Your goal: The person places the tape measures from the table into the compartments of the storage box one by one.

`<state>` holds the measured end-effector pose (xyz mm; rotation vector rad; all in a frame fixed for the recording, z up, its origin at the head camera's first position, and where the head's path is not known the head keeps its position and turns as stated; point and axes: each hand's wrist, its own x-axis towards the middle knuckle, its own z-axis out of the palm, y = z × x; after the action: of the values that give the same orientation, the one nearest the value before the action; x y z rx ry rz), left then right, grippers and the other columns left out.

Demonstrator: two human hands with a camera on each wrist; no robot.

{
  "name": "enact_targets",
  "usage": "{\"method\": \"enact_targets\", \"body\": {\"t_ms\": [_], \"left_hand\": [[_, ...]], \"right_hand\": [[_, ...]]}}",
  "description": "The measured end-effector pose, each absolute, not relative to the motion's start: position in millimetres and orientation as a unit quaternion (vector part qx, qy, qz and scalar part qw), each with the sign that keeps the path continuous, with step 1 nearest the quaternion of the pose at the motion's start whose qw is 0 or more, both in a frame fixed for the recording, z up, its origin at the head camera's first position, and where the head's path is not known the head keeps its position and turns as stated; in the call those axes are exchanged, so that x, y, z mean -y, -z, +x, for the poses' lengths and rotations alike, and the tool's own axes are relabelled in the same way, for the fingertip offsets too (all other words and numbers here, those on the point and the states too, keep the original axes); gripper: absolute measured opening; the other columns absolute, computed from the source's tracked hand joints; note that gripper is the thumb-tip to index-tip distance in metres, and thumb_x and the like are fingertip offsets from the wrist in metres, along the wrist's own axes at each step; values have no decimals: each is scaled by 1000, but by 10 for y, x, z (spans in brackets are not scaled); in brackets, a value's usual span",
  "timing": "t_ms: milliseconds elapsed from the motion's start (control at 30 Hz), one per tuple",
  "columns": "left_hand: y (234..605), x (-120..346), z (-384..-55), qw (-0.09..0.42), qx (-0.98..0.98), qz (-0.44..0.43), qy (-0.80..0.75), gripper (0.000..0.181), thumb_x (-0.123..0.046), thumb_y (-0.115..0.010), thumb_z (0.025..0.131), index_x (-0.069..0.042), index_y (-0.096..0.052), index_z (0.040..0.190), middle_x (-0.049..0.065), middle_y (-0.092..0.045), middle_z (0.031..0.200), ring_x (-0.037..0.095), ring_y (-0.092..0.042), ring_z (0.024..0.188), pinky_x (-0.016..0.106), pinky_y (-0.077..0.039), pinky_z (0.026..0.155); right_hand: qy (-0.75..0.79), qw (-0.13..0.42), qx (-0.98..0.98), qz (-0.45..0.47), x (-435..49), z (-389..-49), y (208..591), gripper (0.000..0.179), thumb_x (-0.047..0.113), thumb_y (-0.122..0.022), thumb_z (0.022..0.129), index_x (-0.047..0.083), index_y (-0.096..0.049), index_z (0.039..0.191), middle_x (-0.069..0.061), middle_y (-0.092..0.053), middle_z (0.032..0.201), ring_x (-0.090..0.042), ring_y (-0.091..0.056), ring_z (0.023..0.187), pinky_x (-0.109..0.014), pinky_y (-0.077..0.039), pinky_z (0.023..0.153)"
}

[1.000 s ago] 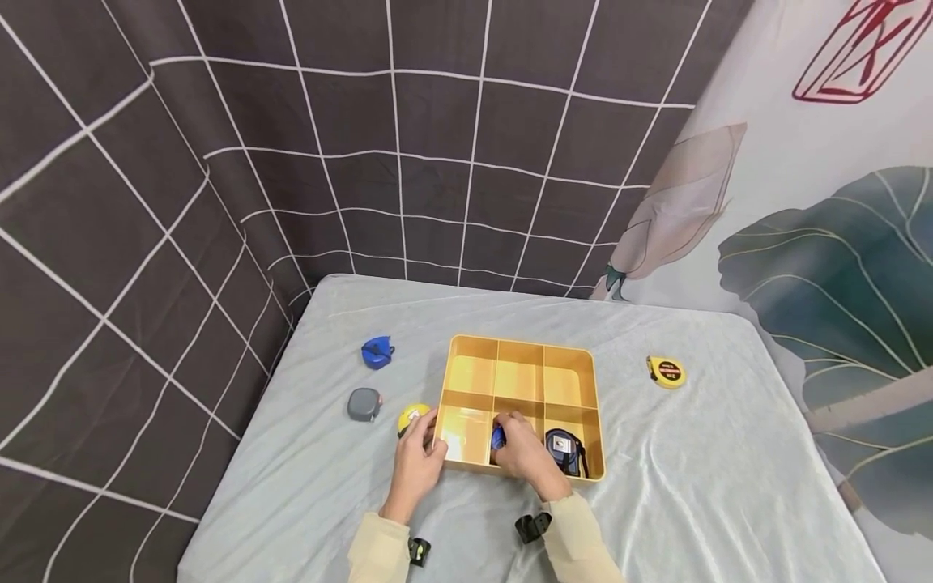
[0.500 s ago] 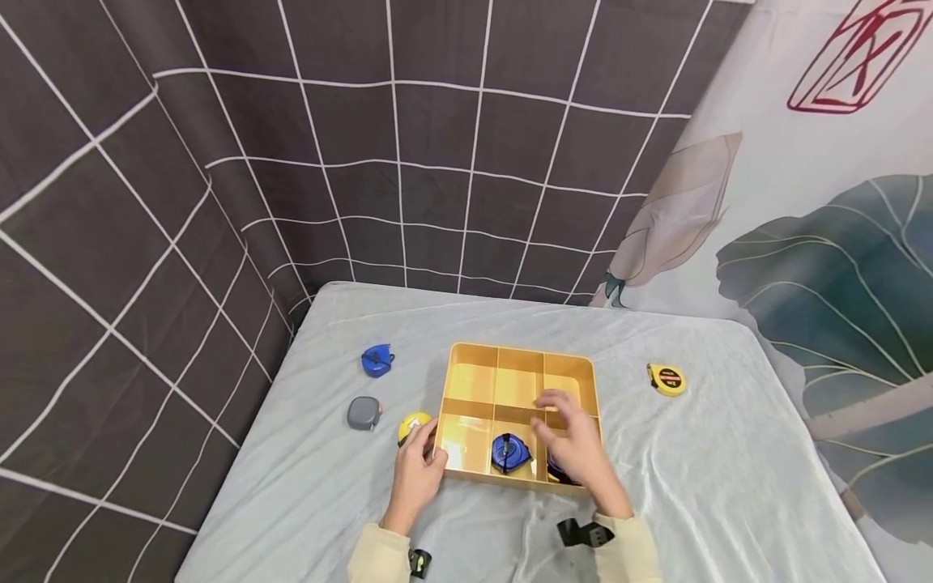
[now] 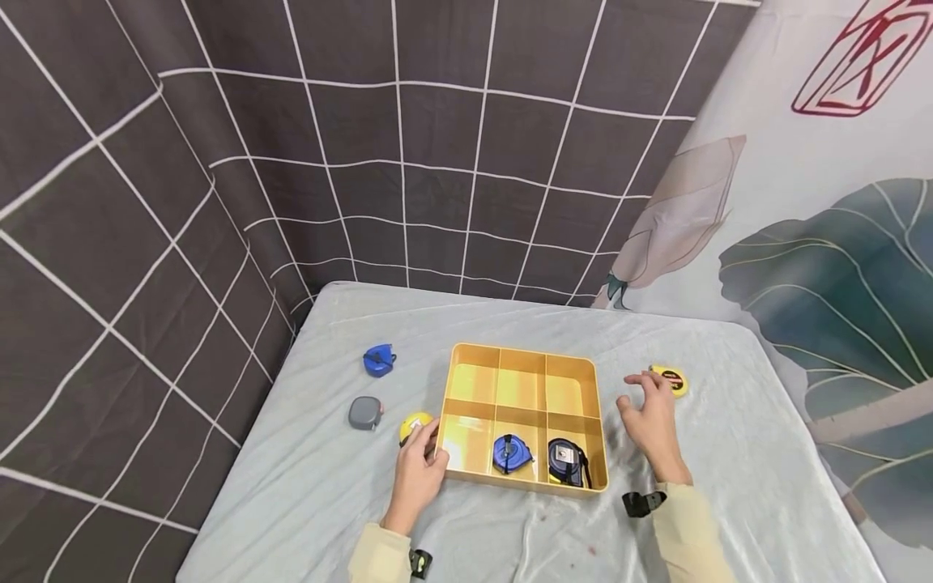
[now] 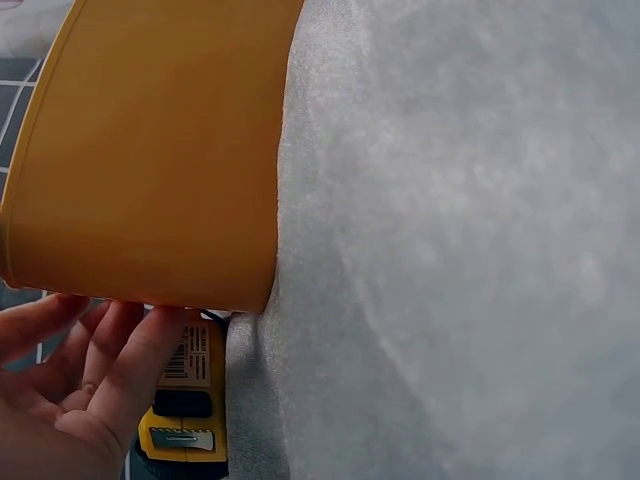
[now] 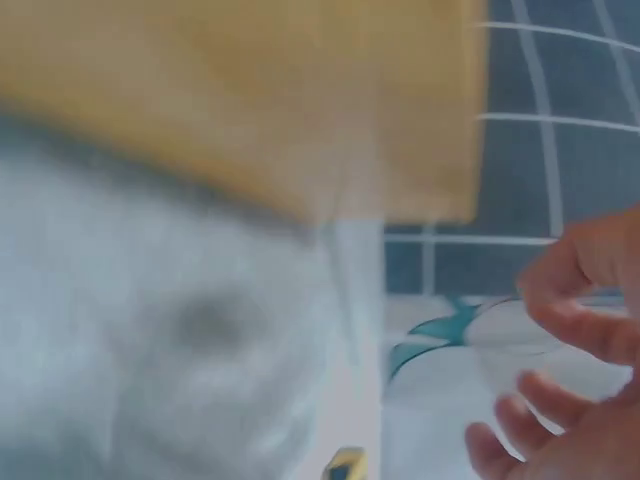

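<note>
My left hand rests its fingertips against the left side of a yellow divided box; the left wrist view shows those fingers touching the box wall. Just beside that hand lies a yellow tape measure, partly covered by the fingers. To the right of the box, my right hand is in the air with fingers spread and holding nothing. Its fingertips overlap the near edge of another yellow tape measure. A blue tape measure sits in the front middle compartment, and a dark one in the front right.
Left of the box, a blue tape measure and a grey tape measure lie on the pale cloth-covered table. A dark curtain with white grid lines hangs behind the table, and a printed cloth at the right.
My right hand has let go of the blue tape measure in the front middle compartment and moved right, out of the box toward the far yellow tape measure. My left hand stays at the box.
</note>
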<state>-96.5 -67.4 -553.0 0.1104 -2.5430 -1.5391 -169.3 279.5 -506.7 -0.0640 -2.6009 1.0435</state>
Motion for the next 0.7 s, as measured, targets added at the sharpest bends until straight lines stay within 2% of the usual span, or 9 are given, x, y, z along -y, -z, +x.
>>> {"method": "enact_targets", "body": {"t_ms": [133,233,333,467,567,700], "left_hand": [[5530,671,-958,85,849,37,520,49,-1,-56,75,-7,-57,123,4,-58,103,11,-58,91,23,-50,74],[5524,668,-954,85,851,32,517,49,-1,-55,75,-7,-57,124,3,-58,103,12,-58,90,24,-50,74],[5516,665,-955,80,853,30,514,50,-2,-55,75,-7,-56,125,3,-57,103,12,-58,90,24,-50,74],[5519,663,-959,77,854,30,514,50,-3,-55,76,-7,-55,125,2,-57,105,11,-57,92,24,-50,76],[5524,671,-955,77,854,26,514,49,-2,-55,77,-8,-55,125,3,-57,106,11,-57,93,24,-50,77],[5517,683,-956,75,853,25,517,50,-2,-54,77,-7,-54,126,3,-57,107,12,-57,93,24,-50,75]], "right_hand": [[-341,154,926,-54,-3022,-1810,5199,33,0,-55,79,-6,-53,112,-30,-29,130,-48,-25,118,-59,-27,87],[-314,111,940,-74,-3202,-1890,5277,44,6,-54,82,-5,-45,124,-32,-19,136,-52,-18,119,-62,-23,85],[-285,33,954,-88,-3362,-1973,5346,60,13,-51,85,0,-29,138,-35,-1,140,-58,-5,121,-68,-16,84],[-257,-61,961,-82,-3506,-2080,5439,74,20,-49,85,6,-10,146,-37,16,139,-63,9,120,-74,-9,83],[-247,-93,961,-86,-3570,-2138,5500,75,24,-47,86,7,-6,146,-38,20,137,-64,10,119,-75,-11,81],[-244,-105,958,-104,-3625,-2202,5546,73,27,-42,87,7,-3,146,-38,22,136,-64,5,116,-75,-15,77]]}}
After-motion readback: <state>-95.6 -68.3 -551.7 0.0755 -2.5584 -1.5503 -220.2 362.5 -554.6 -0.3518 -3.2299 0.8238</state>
